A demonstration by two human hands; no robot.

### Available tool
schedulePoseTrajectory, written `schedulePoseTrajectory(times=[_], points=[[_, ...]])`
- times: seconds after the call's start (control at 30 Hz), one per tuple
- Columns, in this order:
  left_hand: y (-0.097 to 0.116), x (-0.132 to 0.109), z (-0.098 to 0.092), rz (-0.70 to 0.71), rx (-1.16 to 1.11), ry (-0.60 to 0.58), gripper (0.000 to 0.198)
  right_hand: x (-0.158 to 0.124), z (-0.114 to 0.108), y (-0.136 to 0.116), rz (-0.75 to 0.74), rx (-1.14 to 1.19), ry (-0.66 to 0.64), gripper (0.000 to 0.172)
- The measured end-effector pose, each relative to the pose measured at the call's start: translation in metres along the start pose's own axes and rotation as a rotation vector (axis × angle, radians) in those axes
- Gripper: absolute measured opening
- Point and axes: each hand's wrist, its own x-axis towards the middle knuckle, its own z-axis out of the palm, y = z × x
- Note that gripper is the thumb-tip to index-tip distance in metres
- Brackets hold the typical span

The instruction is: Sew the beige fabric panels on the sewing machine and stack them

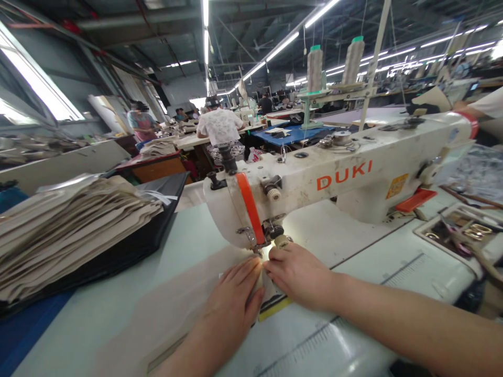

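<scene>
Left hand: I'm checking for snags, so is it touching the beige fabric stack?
Apart: the head view shows pale tabletop between the left hand and the beige fabric stack.

A white sewing machine (299,183) with orange lettering is standing on the pale table (192,230), its lit needle end facing left.

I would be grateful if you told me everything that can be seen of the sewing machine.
The sewing machine has a large, off-white, metal-looking body, smudged on top, with orange DUKI lettering along its arm. An orange stripe runs down the head, left of a ridged pale dial; a yellow label sits farther right. It stands upright on the pale green table, light glowing near the needle. The left hand and right hand are close by; contact is unclear.
</scene>
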Motion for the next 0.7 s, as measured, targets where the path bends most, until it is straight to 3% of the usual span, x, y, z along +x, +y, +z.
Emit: schedulePoseTrajectory(times=[0.5, 0.7], points=[[-0.011, 0.016, 0.0, -0.068, 0.054, -0.065, 0.033, -0.002, 0.001, 0.0, 0.031, 0.046, 0.026, 0.021], [0.005, -0.023, -0.023, -0.086, 0.064, -0.128, 0.041, -0.008, -0.004, -0.004, -0.012, 0.123, 0.077, 0.021]])
